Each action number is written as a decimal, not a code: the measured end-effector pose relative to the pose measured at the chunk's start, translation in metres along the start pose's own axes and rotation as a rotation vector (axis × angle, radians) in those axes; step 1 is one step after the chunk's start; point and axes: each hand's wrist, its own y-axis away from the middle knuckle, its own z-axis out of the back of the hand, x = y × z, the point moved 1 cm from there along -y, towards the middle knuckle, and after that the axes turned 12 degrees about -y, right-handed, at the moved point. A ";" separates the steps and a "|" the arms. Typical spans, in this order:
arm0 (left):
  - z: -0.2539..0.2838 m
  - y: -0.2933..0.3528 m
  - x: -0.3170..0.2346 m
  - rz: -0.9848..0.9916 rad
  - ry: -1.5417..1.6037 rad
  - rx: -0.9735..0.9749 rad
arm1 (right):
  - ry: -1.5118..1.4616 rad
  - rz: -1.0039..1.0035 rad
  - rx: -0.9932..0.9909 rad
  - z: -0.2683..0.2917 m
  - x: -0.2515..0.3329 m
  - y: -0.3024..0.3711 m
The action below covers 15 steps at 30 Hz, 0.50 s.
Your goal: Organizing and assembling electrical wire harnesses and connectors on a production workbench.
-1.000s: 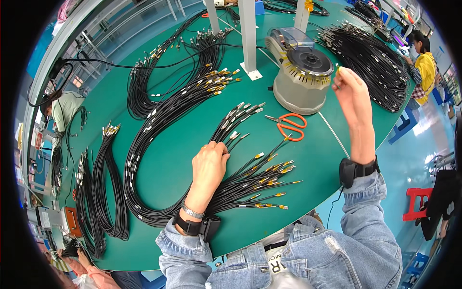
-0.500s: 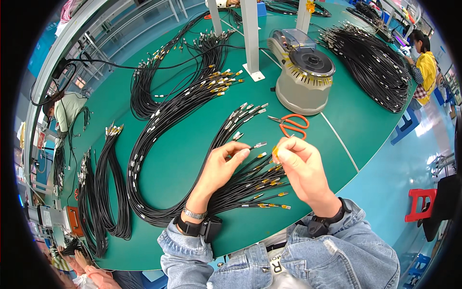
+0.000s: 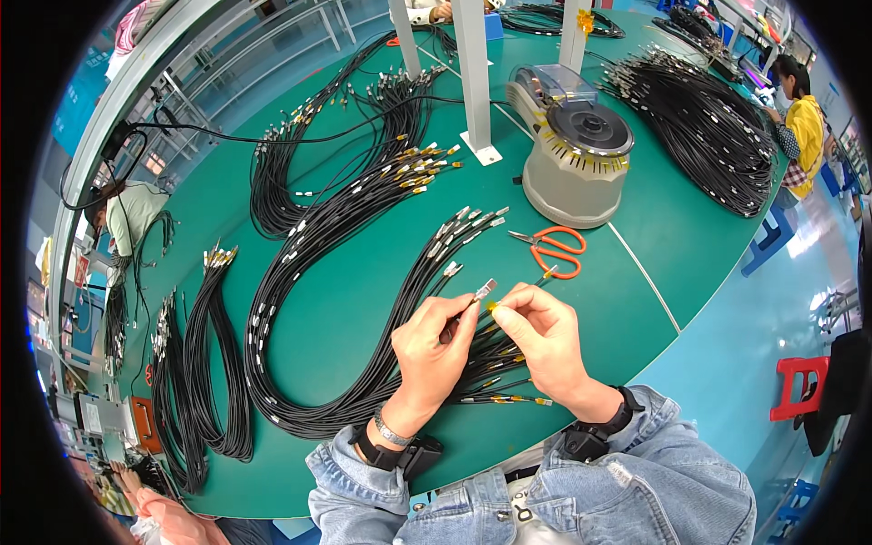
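My left hand (image 3: 427, 352) is closed in a pinch on a black cable, whose silver connector (image 3: 487, 288) sticks up past the fingertips. Thumb and finger of my right hand (image 3: 550, 350) pinch a small piece of yellow tape (image 3: 493, 307), close beside that connector. Under and around both hands lies a long curved bundle of black cables (image 3: 263, 313); some of its ends carry yellow tape, others show bare silver. Beyond my right hand rest scissors (image 3: 561, 263) with orange handles. Farther back stands a round beige tape dispenser (image 3: 568, 186) with yellow strips around its wheel.
More black cable bundles lie on the green table (image 3: 336, 300), including a thick one (image 3: 704, 127) at far right. A grey metal post (image 3: 474, 82) rises from the table's middle. A red stool (image 3: 799, 389) stands at right. Other people sit around the table.
My hands have come together. The left hand has turned its connector more upright, and the right hand has moved left with the yellow tape, right up to the connector.
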 end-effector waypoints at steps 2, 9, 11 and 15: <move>-0.002 0.002 -0.001 -0.065 -0.041 -0.032 | 0.020 0.008 -0.014 0.002 -0.003 -0.002; -0.006 0.005 0.000 -0.115 -0.060 -0.068 | 0.006 0.007 -0.035 0.001 -0.010 -0.003; -0.005 0.004 0.000 -0.087 -0.038 -0.060 | 0.008 0.019 -0.028 0.001 -0.010 -0.003; -0.003 0.002 -0.001 -0.054 -0.052 -0.048 | 0.001 0.047 0.009 0.008 -0.001 -0.008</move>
